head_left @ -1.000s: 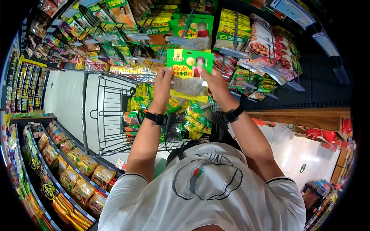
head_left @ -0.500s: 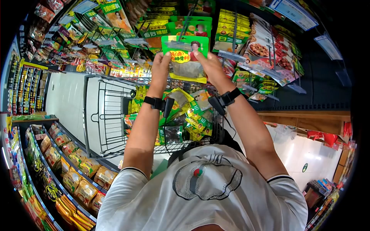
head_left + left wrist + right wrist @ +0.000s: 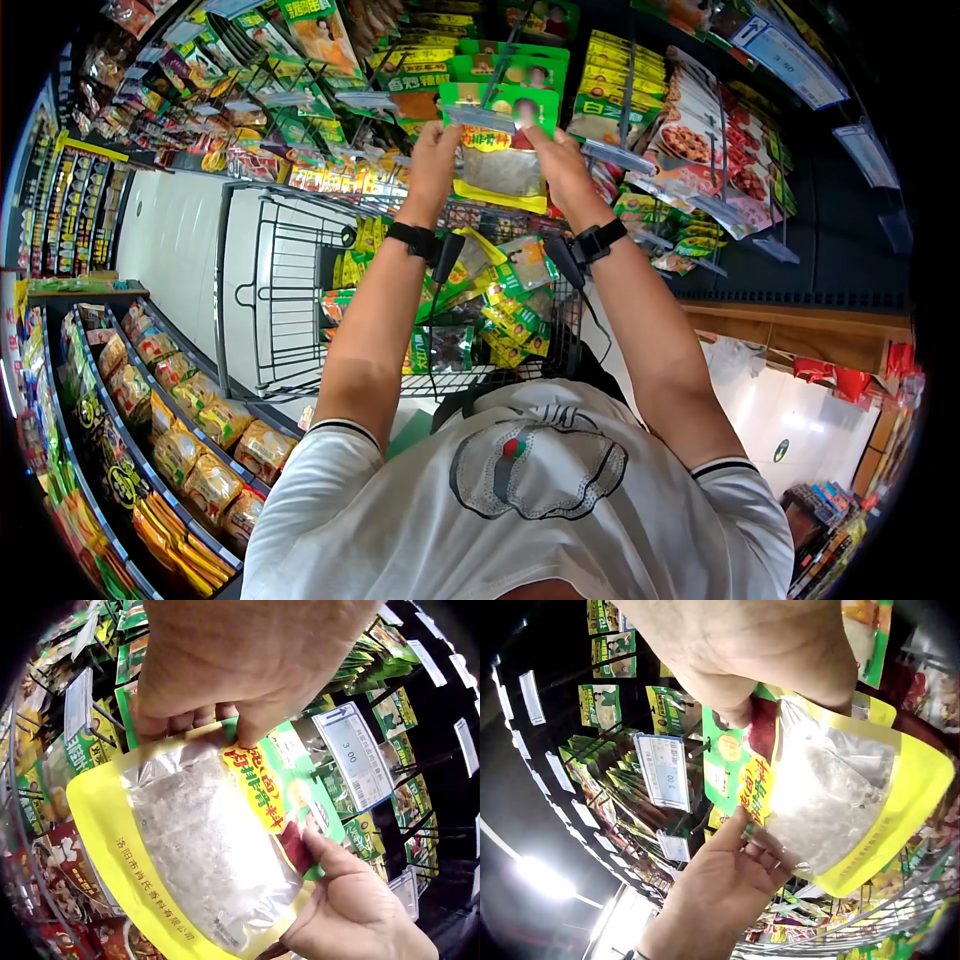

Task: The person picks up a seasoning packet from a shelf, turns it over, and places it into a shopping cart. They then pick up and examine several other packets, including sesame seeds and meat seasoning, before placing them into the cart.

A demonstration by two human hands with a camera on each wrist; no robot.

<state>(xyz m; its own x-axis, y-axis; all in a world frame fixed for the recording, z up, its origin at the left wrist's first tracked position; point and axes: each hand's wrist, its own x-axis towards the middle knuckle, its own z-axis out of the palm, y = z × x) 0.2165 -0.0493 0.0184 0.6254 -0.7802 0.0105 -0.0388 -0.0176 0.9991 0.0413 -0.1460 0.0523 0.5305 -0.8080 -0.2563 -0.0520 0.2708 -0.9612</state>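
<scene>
A flat seasoning packet (image 3: 502, 172), green on top and yellow along the bottom with a see-through window, is held upright between both hands against the hanging rack. My left hand (image 3: 432, 175) pinches its left side, thumb in front and fingers curled behind. At the right side, my right hand (image 3: 562, 172) grips it the same way. A clear tag holder (image 3: 482, 119) on a rack hook overlaps the packet's green top. In the left wrist view, a price tag (image 3: 352, 756) reading 3.00 stands close by the packet's top. Similar green packets (image 3: 515, 68) hang right behind.
Below the forearms stands a wire shopping cart (image 3: 290, 300) with several green and yellow packets (image 3: 515, 310) in it. More hooks with packets (image 3: 610, 90) and tags flank the hands. Shelves of bagged food (image 3: 190, 400) line the left, and a wooden ledge (image 3: 800, 335) the right.
Both hands have carried the packet forward, away from the body and up to the rack. Its top, in plain view a second ago, now sits behind the clear tag holder.
</scene>
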